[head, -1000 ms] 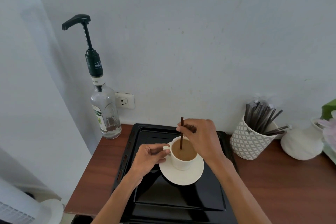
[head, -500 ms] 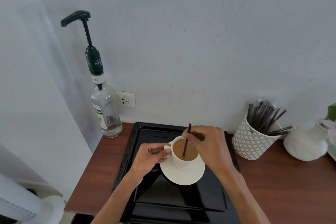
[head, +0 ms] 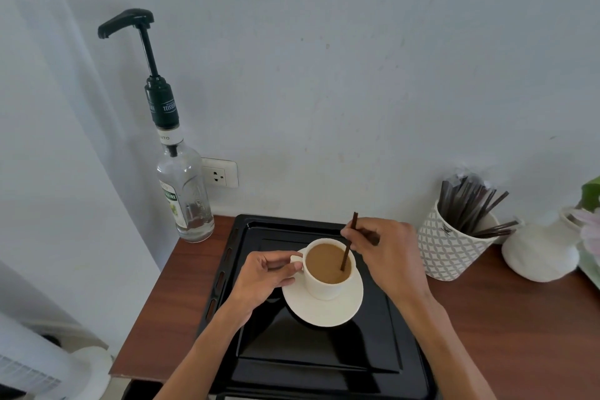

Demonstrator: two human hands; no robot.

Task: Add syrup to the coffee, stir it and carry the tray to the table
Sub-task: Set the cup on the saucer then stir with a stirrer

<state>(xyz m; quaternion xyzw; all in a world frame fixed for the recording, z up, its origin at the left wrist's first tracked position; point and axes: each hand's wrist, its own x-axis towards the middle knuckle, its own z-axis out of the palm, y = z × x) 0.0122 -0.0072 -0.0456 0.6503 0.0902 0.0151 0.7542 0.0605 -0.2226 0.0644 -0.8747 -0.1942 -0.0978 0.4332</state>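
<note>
since a moment ago the stirrer (head: 347, 247) has swung from the middle of the cup toward its right wall and leans more, its top tipped away from the person. right hand (head: 388, 253) has its grip pinched on the stirrer's upper part, the lower end sunk in the coffee (head: 326, 261) just below and left of that grip. left hand (head: 263, 276) has its grip pressed on the handle of the cup (head: 324, 284), steadying it. judging by this, stirring is the step in hand and the syrup is likely already in; next the stick must come out without dripping, and both hands must take the tray (head: 292, 351) by its edges and lift it level, since the cup is nearly full. count: one cup on one saucer (head: 324, 312) on one black tray, all beneath the grips on the bench (head: 519, 334); one syrup bottle (head: 183, 191) with pump, well left of the left grip; one patterned pot (head: 444, 253) of spare sticks, too many to count, just right of the right grip; one white jug (head: 539, 253) beyond it.
</note>
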